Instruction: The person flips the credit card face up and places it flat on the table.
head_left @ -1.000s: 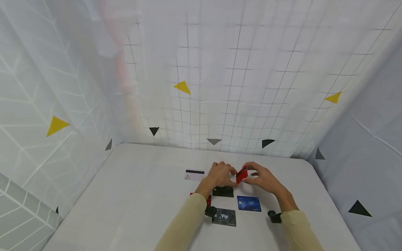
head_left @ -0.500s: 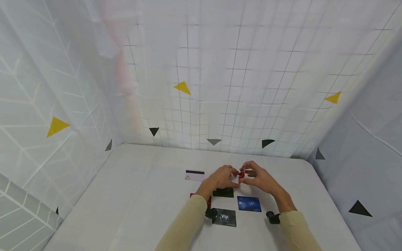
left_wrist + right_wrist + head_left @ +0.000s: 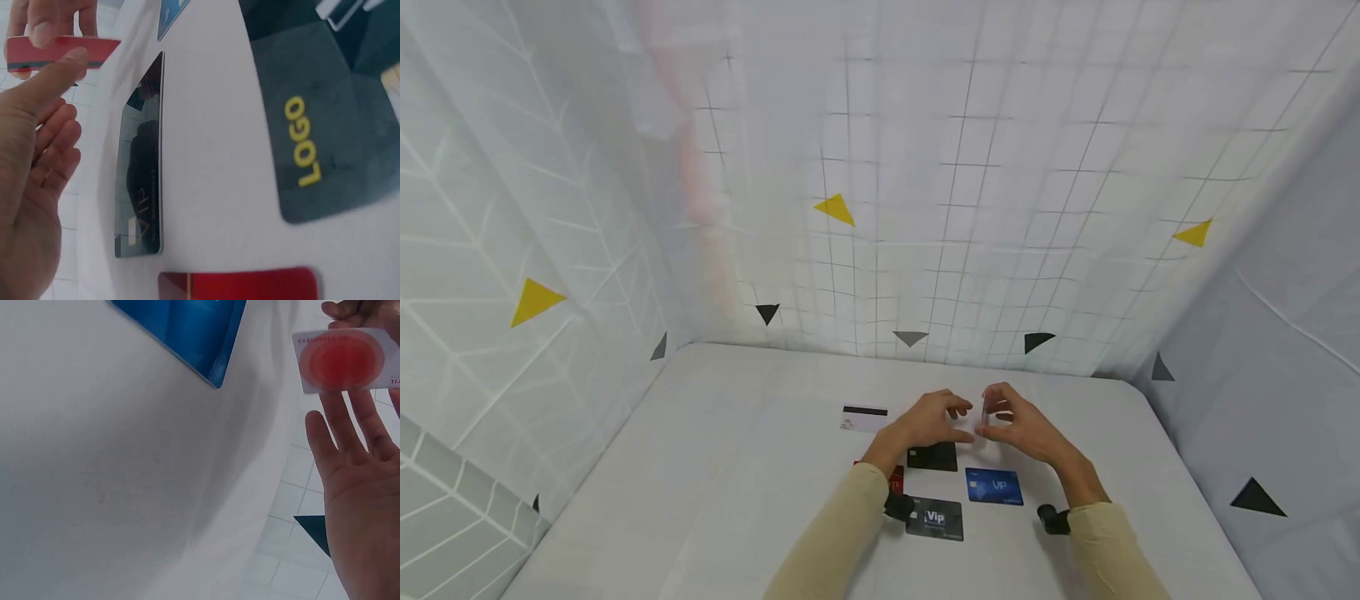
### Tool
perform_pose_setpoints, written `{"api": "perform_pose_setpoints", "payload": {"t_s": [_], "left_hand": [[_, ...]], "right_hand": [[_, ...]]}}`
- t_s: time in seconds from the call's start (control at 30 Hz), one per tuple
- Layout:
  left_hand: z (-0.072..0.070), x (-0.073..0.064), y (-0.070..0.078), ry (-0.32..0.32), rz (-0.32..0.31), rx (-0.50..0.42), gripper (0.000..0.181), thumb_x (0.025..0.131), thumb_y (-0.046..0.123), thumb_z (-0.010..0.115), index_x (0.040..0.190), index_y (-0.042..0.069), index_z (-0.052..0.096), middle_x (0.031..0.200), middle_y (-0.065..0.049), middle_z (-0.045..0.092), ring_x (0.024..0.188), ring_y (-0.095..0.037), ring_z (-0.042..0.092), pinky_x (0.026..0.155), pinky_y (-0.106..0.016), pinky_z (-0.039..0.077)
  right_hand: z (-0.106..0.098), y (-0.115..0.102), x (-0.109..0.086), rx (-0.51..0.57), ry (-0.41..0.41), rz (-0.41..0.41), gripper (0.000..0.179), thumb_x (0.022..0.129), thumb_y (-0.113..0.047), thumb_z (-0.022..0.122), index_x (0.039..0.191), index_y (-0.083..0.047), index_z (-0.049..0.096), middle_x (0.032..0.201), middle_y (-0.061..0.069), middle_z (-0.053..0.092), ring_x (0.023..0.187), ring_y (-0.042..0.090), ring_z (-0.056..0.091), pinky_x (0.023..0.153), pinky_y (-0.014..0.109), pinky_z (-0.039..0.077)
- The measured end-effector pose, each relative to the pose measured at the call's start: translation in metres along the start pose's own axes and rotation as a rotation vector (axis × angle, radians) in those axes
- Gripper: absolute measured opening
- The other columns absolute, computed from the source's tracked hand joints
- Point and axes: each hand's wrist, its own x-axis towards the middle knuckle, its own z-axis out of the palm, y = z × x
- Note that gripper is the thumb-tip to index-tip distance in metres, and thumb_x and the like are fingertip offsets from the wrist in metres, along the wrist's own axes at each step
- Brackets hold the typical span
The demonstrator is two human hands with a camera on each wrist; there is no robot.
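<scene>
My right hand (image 3: 1026, 429) pinches a bank card (image 3: 340, 359) upright above the table, thumb below and fingertips above in the head view. One face is white with a red oval; in the left wrist view the other face of the card (image 3: 97, 49) is red with a dark stripe. Beside it, my left hand (image 3: 928, 421) has its fingers loosely bent and its thumb extended, with a small gap to the card in the head view. In the left wrist view the left thumb (image 3: 44, 84) overlaps the card. Below the left hand lies a black card (image 3: 934, 457).
On the white table (image 3: 715, 483) lie a blue VIP card (image 3: 995, 487), a grey Vip card (image 3: 943, 529), a red card (image 3: 897, 479) partly hidden by the left wrist, and a white striped card (image 3: 863, 419). White cloth walls (image 3: 910, 275) surround the table's back and sides.
The card has turned from showing its red striped face to edge-on in the head view. My left fingers, which were at its edge, have drawn slightly away; the right hand keeps hold.
</scene>
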Motion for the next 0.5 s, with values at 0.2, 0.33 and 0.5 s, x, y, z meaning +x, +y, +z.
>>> {"api": "perform_pose_setpoints", "payload": {"t_s": [0.2,0.33,0.5], "left_hand": [[-0.002,-0.0017,-0.0006,0.007,0.044,-0.053,0.06,0.086,0.044,0.079,0.137,0.017,0.062,0.121,0.006,0.062,0.105,-0.005,0.057,0.085,-0.018,0.049],[-0.0023,-0.0034,-0.0009,0.035,0.05,-0.052,0.06,0.086,0.046,0.079,0.137,0.021,0.062,0.121,0.006,0.061,0.104,-0.005,0.056,0.084,-0.018,0.049],[-0.004,-0.0054,0.0011,0.076,0.049,0.007,0.06,0.085,0.047,0.078,0.137,0.024,0.061,0.121,0.008,0.059,0.104,-0.006,0.055,0.084,-0.019,0.049]], "right_hand": [[-0.0008,0.0023,0.0017,-0.039,0.005,-0.042,0.066,0.08,-0.033,0.086,0.131,-0.015,0.049,0.119,0.007,0.06,0.115,0.031,0.057,0.103,0.057,0.045],[-0.0007,0.0022,0.0032,-0.13,0.006,-0.03,0.069,0.077,-0.04,0.087,0.132,-0.017,0.052,0.121,0.007,0.058,0.112,0.029,0.057,0.095,0.052,0.052],[0.0011,-0.0008,0.0056,-0.32,-0.014,-0.016,0.064,0.077,-0.044,0.086,0.131,-0.02,0.059,0.12,0.006,0.056,0.109,0.026,0.055,0.087,0.045,0.057]]}}
